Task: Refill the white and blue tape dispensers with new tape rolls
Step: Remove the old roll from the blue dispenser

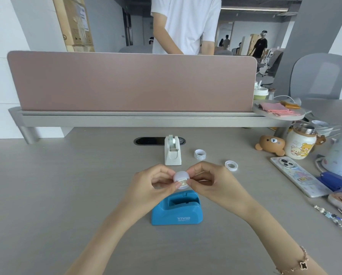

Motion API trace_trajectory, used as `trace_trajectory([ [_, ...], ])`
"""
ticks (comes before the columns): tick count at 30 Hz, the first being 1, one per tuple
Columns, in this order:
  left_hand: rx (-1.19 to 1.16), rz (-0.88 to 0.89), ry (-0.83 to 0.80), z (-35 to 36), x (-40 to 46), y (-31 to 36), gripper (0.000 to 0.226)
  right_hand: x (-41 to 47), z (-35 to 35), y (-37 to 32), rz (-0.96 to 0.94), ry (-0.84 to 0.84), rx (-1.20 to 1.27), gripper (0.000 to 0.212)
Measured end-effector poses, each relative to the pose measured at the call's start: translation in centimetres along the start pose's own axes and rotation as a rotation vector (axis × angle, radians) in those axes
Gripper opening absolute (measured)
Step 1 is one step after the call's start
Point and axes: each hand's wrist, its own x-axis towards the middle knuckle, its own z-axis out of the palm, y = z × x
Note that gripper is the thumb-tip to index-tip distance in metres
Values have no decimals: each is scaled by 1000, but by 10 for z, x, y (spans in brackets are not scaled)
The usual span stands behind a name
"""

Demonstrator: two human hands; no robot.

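1. Left hand pinches left side of small round translucent-white tape roll, thumb and fingertips closed on it, held in air.
2. Right hand grips the same roll from the right, thumb and forefinger closed on its edge; both hands meet just above the blue dispenser.
3. Blue plastic tape dispenser marked VIVID sits on grey desk directly below the hands, its top slot showing no roll inside.
4. White plastic tape dispenser stands upright farther back, near the oval cable port; a roll with clear tape sits in it.
5. Two loose small white tape rings on desk right of white dispenser: one printed ring just beside it, one plain ring farther right.
6. Right desk edge: bear-print cream bottle, brown bear figure, white phone lying face down, blue stapler.
7. Pink desk divider behind; person in white shirt stands past it.
8. Gold bracelet on right wrist.
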Motion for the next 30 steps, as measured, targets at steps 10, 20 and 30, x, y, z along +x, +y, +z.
trace_trajectory([
  [10, -65, -80, -93, -4, -3, -1, 17, 1, 6, 1, -21, 79, -33, 9],
  [20, -114, -129, -59, 1, 1, -3, 17, 1, 8, 1, -14, 94, -75, 15],
  [30, -122, -203, -24, 2, 1, 0, 17, 1, 11, 1, 1, 169, -93, 17],
])
